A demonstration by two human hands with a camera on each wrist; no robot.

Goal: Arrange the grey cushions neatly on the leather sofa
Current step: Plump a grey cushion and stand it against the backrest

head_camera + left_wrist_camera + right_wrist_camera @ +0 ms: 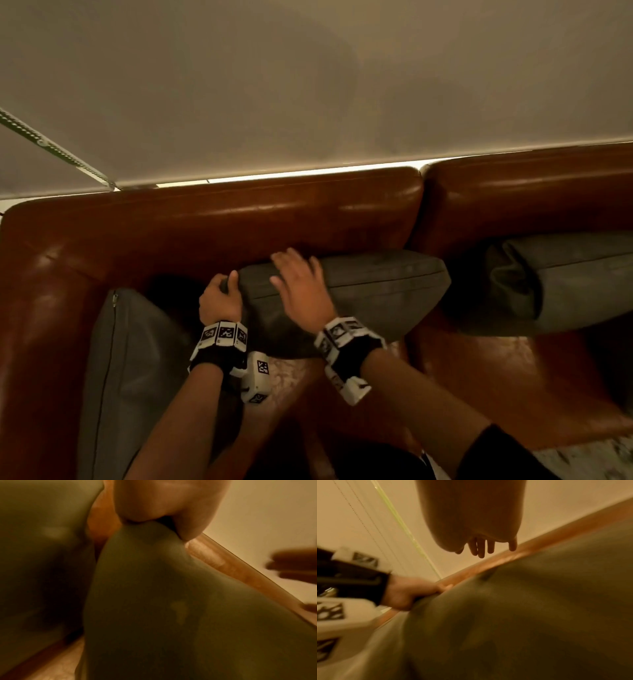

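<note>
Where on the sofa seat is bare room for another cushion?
Bare leather shows in front of the middle cushion, between it and the right cushion. The left corner is crowded: left cushion, left hand, right hand.

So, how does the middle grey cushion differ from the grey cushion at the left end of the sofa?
The middle cushion leans on the backrest with both hands on it: the left hand grips its corner, the right hand lies open on top. The left cushion stands against the armrest, untouched. Both are grey and lie on the leather sofa.
</note>
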